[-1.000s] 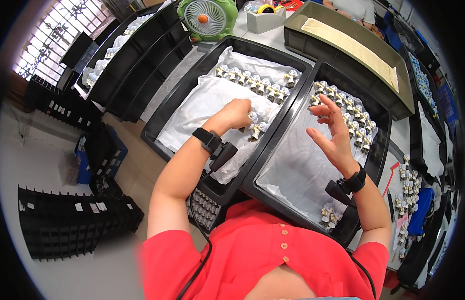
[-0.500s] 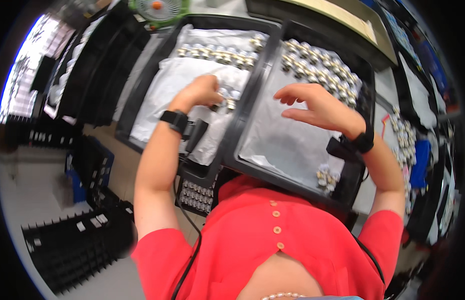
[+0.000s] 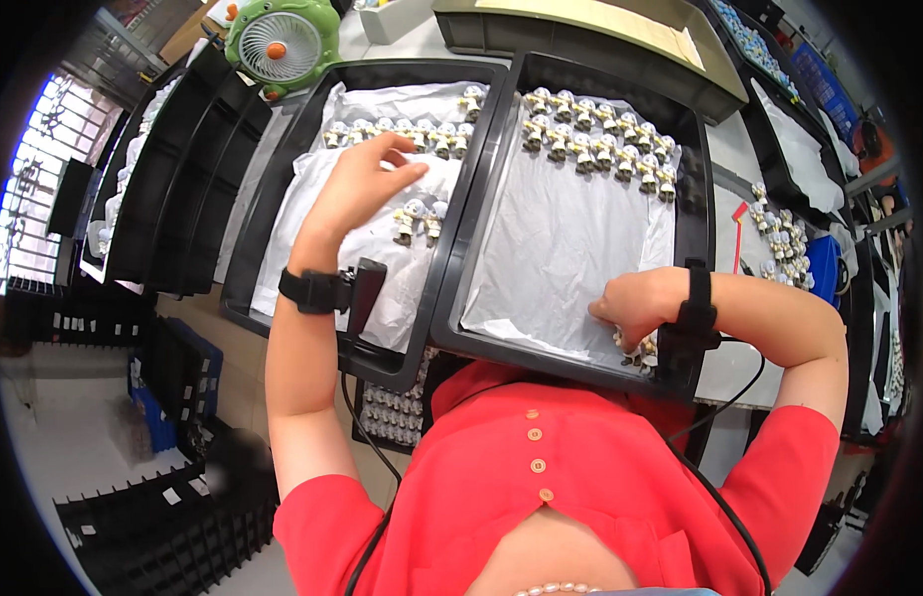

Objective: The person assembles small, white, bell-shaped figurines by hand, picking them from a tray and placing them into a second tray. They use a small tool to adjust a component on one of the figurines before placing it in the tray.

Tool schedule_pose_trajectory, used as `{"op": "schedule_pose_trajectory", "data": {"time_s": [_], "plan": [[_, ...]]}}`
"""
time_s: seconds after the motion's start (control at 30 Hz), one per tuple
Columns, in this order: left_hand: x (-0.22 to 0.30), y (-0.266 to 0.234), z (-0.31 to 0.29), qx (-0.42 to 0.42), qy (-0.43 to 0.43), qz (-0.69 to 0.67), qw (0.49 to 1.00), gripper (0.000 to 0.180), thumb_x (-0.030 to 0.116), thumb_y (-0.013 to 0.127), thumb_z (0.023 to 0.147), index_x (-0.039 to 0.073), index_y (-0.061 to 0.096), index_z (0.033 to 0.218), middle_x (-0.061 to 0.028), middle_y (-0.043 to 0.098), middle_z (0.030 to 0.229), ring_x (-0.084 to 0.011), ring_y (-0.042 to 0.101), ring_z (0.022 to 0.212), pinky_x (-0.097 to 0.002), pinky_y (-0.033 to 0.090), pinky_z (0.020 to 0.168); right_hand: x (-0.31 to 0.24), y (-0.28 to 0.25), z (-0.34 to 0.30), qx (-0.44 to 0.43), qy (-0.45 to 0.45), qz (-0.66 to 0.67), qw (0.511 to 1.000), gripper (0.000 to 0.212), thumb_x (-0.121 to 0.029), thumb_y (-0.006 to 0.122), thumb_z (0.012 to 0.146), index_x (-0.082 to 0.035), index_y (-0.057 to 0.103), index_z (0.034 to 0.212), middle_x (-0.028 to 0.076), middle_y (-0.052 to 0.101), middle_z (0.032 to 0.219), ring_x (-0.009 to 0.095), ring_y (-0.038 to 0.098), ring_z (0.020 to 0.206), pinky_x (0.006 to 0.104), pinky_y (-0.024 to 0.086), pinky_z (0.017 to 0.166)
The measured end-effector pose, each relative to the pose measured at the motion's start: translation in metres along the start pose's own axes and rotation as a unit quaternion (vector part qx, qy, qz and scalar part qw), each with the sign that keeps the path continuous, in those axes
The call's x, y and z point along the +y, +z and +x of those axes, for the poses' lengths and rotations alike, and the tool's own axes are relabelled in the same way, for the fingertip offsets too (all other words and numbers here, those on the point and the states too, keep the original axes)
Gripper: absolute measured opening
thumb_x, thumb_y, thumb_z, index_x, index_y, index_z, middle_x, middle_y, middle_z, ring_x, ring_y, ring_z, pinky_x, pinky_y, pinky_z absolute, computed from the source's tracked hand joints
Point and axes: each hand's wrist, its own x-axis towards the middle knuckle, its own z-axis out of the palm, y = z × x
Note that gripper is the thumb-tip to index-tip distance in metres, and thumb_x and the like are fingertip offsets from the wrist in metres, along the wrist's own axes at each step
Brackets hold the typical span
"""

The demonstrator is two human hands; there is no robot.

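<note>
My left hand [image 3: 370, 181] hovers over the left tray [image 3: 245, 298], its thumb and fingers apart and nothing in it. Just below and to its right, two small white-and-gold figurines [image 3: 407, 223] lie side by side on the tray's white paper. Beyond that hand runs a row of similar figurines [image 3: 422, 134]. My right hand [image 3: 640, 301] is down at the near right corner of the right tray [image 3: 541, 360], its fingers curled closed at a figurine [image 3: 620, 339] that they partly hide. More figurines [image 3: 637, 360] lie beside and beneath this hand.
Two staggered rows of figurines [image 3: 585, 149] fill the far part of the right tray. A green fan [image 3: 280, 48] stands beyond the left tray, and a long grey bin [image 3: 580, 38] behind both. Loose figurines [image 3: 784, 243] lie on the table at right. Black crates [image 3: 173, 507] stand lower left.
My right hand has moved from above the middle of the right tray down to its near right corner. My left hand has let go of the figurines and lifted away, opening.
</note>
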Motion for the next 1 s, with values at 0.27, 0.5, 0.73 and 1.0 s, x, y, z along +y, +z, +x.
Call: {"op": "schedule_pose_trajectory", "data": {"time_s": [0.27, 0.5, 0.73, 1.0], "plan": [[0.075, 0.03, -0.027, -0.188, 0.064, -0.37, 0.907, 0.044, 0.028, 0.051, 0.096, 0.01, 0.041, 0.135, 0.0011, 0.056, 0.117, -0.0071, 0.056, 0.101, -0.0226, 0.046, 0.083, -0.028, -0.098, -0.044, 0.531, -0.155, 0.124, 0.823, 0.037, -0.01, 0.07, 0.07, -0.002, 0.051, 0.1, 0.014, 0.059, 0.095, 0.03, 0.059, 0.088, 0.0374, 0.047, 0.077], [0.062, 0.062, -0.015, -0.069, 0.02, -0.461, 0.884, 0.048, 0.019, 0.059, 0.091, 0.009, 0.041, 0.135, -0.002, 0.058, 0.103, -0.0068, 0.055, 0.091, -0.0237, 0.046, 0.075, -0.006, -0.083, 0.001, 0.646, -0.172, 0.196, 0.717, 0.049, -0.012, 0.075, 0.071, -0.006, 0.053, 0.115, 0.006, 0.06, 0.104, 0.017, 0.059, 0.091, 0.0284, 0.047, 0.071], [0.057, 0.067, -0.018, -0.038, 0.005, -0.457, 0.889, 0.061, 0.009, 0.065, 0.085, 0.006, 0.035, 0.138, -0.0088, 0.052, 0.114, -0.0111, 0.057, 0.095, -0.0246, 0.049, 0.079, 0.004, -0.07, 0.032, 0.677, -0.231, 0.111, 0.69, 0.08, -0.01, 0.082, 0.063, -0.007, 0.041, 0.132, 0.013, 0.05, 0.124, 0.03, 0.05, 0.112, 0.0385, 0.04, 0.097], [0.051, 0.073, -0.019, -0.032, 0.033, -0.421, 0.906, 0.073, 0.004, 0.071, 0.08, 0.005, 0.03, 0.141, -0.0121, 0.047, 0.119, -0.0125, 0.057, 0.095, -0.0249, 0.051, 0.08, 0.006, -0.065, 0.043, 0.657, -0.227, 0.206, 0.688, 0.074, -0.01, 0.08, 0.066, -0.008, 0.043, 0.13, 0.012, 0.052, 0.124, 0.028, 0.052, 0.111, 0.0362, 0.044, 0.093]]}}
